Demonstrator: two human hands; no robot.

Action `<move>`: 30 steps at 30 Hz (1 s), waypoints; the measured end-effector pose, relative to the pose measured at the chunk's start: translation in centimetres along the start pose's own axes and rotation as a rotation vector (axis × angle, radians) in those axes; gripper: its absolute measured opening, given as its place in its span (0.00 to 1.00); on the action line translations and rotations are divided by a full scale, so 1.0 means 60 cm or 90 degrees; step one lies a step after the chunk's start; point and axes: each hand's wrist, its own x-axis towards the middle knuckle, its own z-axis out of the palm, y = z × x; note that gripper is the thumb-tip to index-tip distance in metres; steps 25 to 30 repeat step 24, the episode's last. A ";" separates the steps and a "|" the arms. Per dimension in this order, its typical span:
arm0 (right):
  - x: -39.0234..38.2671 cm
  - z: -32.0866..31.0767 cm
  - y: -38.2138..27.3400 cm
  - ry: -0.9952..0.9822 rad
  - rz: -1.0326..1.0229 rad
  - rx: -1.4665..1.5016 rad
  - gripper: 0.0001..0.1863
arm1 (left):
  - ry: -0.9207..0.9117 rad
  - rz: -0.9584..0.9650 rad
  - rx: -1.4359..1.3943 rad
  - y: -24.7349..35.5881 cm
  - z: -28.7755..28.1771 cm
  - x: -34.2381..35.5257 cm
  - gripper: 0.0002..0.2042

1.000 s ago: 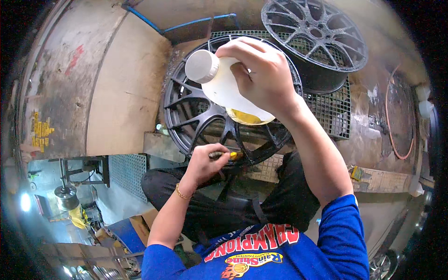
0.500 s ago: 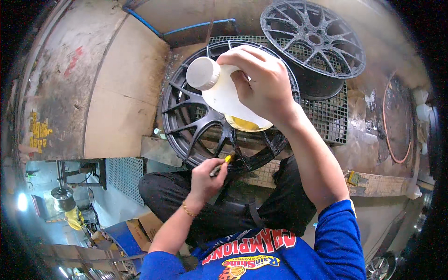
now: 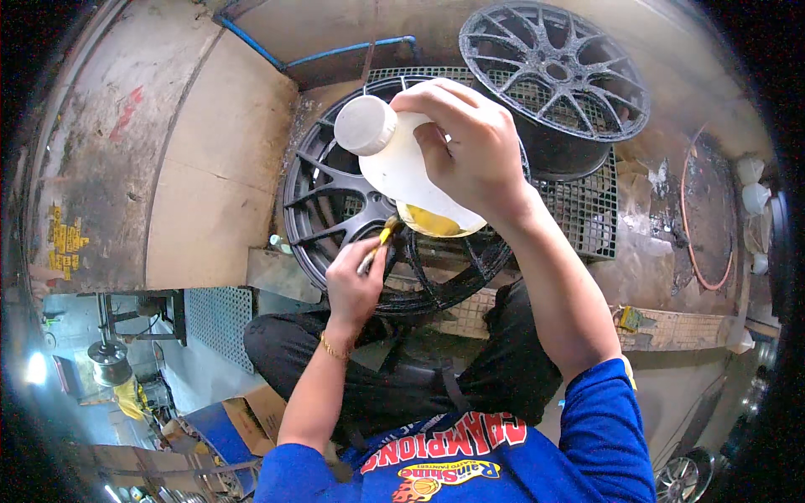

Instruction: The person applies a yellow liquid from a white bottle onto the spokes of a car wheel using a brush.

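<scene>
My right hand (image 3: 474, 147) grips the handle of a white plastic jug (image 3: 394, 172) with a round white cap, tilted above a black multi-spoke wheel rim (image 3: 444, 293). A cut opening in the jug's side shows yellow liquid (image 3: 432, 222) inside. Held in my closed left hand (image 3: 352, 277) is a small paintbrush (image 3: 387, 230) with a yellow band and dark bristles. Its bristles are at the left edge of the opening; I cannot tell whether they touch the liquid. The rim's spokes nearest me look wet and shiny. The jug hides part of the rim.
A second multi-spoke rim (image 3: 579, 80), its surface grey and blistered-looking, lies behind to the right. Both rims rest over a plastic grate (image 3: 599, 214). A hose (image 3: 688, 218) lies at the right, and a blue pipe (image 3: 344, 50) runs along the back. Brown boards (image 3: 222, 168) stand at left.
My left hand has lifted the brush from the rim's near edge up to the jug's opening. My right hand and the jug have stayed nearly in place.
</scene>
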 end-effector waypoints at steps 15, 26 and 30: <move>0.002 -0.009 0.011 0.020 0.018 -0.016 0.14 | -0.197 0.041 0.016 -0.018 -0.123 -0.050 0.08; 0.001 -0.002 0.012 -0.006 0.014 -0.005 0.15 | -0.186 -0.071 0.034 -0.007 -0.188 -0.110 0.09; 0.001 -0.002 0.012 -0.006 0.014 -0.005 0.15 | -0.186 -0.071 0.034 -0.007 -0.188 -0.110 0.09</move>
